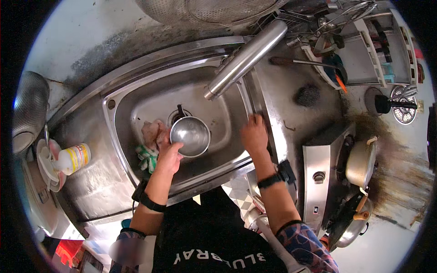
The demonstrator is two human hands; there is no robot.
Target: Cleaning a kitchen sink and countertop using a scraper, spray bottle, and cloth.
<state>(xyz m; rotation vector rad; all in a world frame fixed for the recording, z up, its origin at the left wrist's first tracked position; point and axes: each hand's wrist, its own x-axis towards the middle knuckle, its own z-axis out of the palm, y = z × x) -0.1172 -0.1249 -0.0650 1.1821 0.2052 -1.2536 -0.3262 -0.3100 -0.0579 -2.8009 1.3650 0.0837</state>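
Observation:
My left hand (pixel 168 157) grips a round stainless steel bowl (pixel 190 137) by its near left rim, thumb over the edge. The bowl is over the steel sink (pixel 218 131), partly covering the drain (pixel 177 115). Just beyond that hand, a crumpled pinkish cloth (pixel 152 131) and a green-and-white cloth (pixel 147 159) lie in the basin. My right hand (pixel 256 134) is at the sink's right rim with its fingers curled down. Its fingertips are blurred, and I cannot tell whether they hold anything. A wide stainless steel tube (pixel 247 59) slants over the basin's far right corner.
A white bottle with a yellow label (pixel 75 158) stands on the left counter beside stacked dishes (pixel 47 163). On the right are a dark scouring pad (pixel 307 95), a long-handled utensil (pixel 300 62), a gas stove (pixel 317 163) and a lidded pot (pixel 360 163). Large perforated strainers (pixel 218 10) are at the back.

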